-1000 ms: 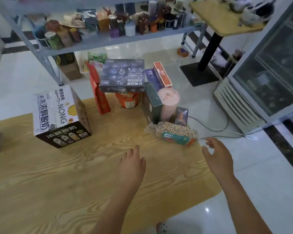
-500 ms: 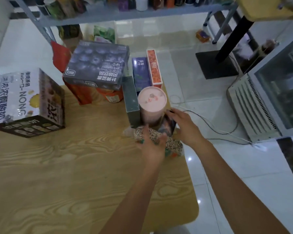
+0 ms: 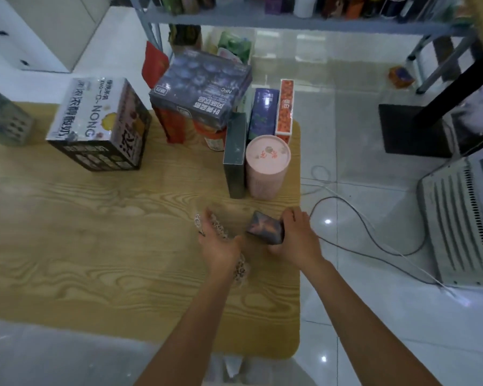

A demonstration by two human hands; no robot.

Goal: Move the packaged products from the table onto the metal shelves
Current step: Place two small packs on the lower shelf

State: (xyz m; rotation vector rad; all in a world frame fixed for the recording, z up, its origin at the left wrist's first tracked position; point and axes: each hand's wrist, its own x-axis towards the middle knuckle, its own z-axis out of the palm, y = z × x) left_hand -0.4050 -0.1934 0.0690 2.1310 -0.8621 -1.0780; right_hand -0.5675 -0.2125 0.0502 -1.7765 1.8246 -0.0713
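Note:
My left hand (image 3: 219, 246) grips a clear speckled grain bag (image 3: 239, 267), lifted just over the wooden table (image 3: 95, 246); most of the bag is hidden under the hand. My right hand (image 3: 293, 235) is closed around a small dark box (image 3: 265, 231) next to it. Behind them stand a pink cylinder tin (image 3: 267, 168), a dark green box (image 3: 234, 154), a purple box (image 3: 264, 112), an orange-and-white box (image 3: 285, 107), a large blueberry carton (image 3: 201, 90) on red packages, and a NONG milk carton (image 3: 98, 123). The metal shelf (image 3: 290, 22) runs along the top, full of goods.
A cooler unit with a vented grille (image 3: 457, 218) stands at the right, with cables (image 3: 360, 218) trailing over the tiled floor. A black table base (image 3: 413, 132) sits at the upper right. A grey box (image 3: 3, 118) is at the table's left edge.
Both hands reached forward from the table's near side and closed on the grain bag and the small dark box, then drew them back from the pink tin. The camera tilted down.

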